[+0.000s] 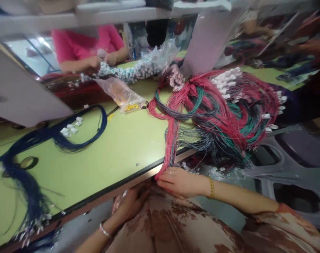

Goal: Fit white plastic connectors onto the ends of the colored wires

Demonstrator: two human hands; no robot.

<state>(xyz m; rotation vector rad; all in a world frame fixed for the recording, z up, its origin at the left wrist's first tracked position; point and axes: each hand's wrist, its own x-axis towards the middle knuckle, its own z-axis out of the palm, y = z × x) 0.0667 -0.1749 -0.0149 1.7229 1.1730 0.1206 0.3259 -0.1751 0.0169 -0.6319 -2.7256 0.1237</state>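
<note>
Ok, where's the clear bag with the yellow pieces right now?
In the head view, that clear bag lies toward the far side of the table, just left of the red wires.

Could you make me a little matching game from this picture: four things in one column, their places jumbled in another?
1. Dark blue wires
2. Yellow bracelet
3. Plastic bag with yellow pieces
4. Red and green wires

A. Around the right wrist
B. Right side of the tabletop
C. Left side of the tabletop
D. Far side, near the middle

Pairs: 1-C, 2-A, 3-D, 4-B
</note>
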